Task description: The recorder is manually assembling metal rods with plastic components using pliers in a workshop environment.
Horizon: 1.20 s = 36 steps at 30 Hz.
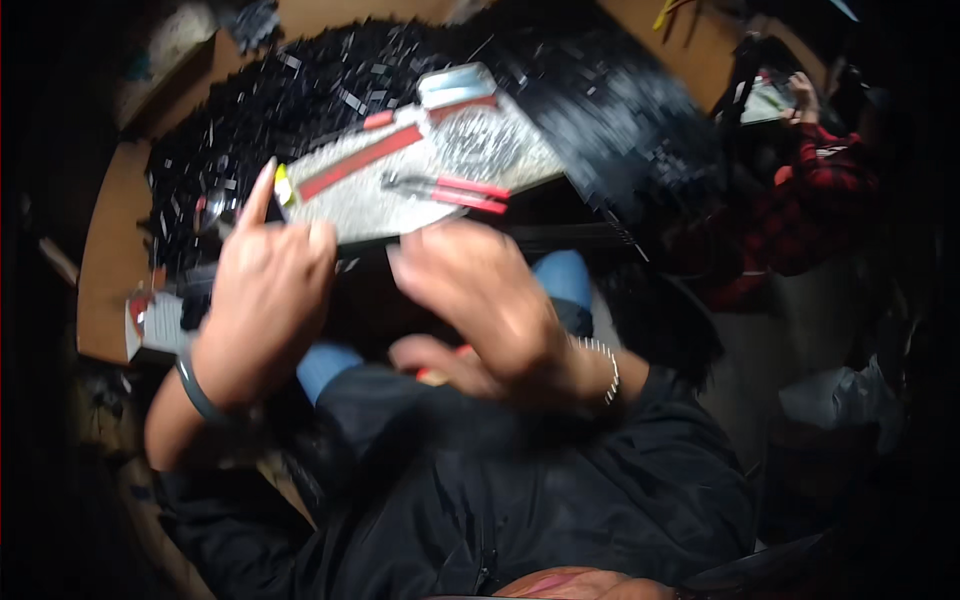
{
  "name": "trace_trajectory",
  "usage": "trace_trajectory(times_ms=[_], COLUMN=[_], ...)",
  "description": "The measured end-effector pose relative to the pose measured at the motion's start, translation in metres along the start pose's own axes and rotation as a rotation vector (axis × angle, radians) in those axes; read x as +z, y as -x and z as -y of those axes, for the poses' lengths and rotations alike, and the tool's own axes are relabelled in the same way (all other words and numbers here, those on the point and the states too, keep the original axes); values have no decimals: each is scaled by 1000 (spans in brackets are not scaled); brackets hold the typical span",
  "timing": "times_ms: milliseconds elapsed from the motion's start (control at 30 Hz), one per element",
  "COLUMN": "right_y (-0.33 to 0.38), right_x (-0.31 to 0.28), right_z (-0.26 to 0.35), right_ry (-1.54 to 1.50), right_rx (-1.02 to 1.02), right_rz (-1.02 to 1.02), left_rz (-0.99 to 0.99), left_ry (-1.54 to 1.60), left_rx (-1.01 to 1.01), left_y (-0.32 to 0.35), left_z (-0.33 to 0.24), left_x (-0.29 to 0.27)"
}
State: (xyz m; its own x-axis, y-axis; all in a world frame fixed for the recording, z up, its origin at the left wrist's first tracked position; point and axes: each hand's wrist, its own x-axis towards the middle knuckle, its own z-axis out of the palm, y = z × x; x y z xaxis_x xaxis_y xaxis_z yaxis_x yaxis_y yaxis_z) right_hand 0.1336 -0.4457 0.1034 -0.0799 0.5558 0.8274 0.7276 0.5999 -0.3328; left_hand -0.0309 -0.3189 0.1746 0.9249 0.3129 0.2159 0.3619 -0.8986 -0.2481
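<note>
Brown wooden bench (112, 255) curving round the far left, and a great glinting heap of small black pieces (330, 100) fills the space beyond the pale pad (372, 210)! On that pad now: a long red strip (360, 162) slants across the left half, red-handled pliers (470, 186) lie near its front edge, and a mound of small silvery pieces (480, 140) glitters on its right half. Just at the pad's far edge sits a shiny pale container (457, 85).

Here's the left hand (272, 268), at the pad's left front corner, forefinger stretched out straight, the others folded in. Its fingertip is right beside a bright yellow piece (282, 182) on the pad's left edge; contact, I cannot tell. Whether the folded fingers grip anything is hidden.

And the right hand (480, 290), all blur, in front of the pad! Fingers loosely bent, thumb standing apart below; a small red object (432, 377) shows by the thumb, but held or not, I cannot tell.

Well off to the pad's right, a co-worker in a red-and-black checked shirt (815, 195), one hand (803, 95) raised over something pale.
</note>
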Motion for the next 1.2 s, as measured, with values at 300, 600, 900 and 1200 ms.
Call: trace_trajectory(times_ms=[300,600,900,1200], right_y=[51,122,79,83], right_x=[113,152,130,124], right_z=[-89,-73,-91,-81], right_ry=[-746,-994,-1299,-1099], right_rx=[302,938,770,1113], right_rz=[37,310,347,227], left_rz=[-99,-621,-78,225], left_ry=[-536,1120,2024,1572], left_rx=[135,-105,-77,-257], left_y=[2,-2,7,-1], left_z=[-40,8,-1,34], left_x=[9,73,59,101])
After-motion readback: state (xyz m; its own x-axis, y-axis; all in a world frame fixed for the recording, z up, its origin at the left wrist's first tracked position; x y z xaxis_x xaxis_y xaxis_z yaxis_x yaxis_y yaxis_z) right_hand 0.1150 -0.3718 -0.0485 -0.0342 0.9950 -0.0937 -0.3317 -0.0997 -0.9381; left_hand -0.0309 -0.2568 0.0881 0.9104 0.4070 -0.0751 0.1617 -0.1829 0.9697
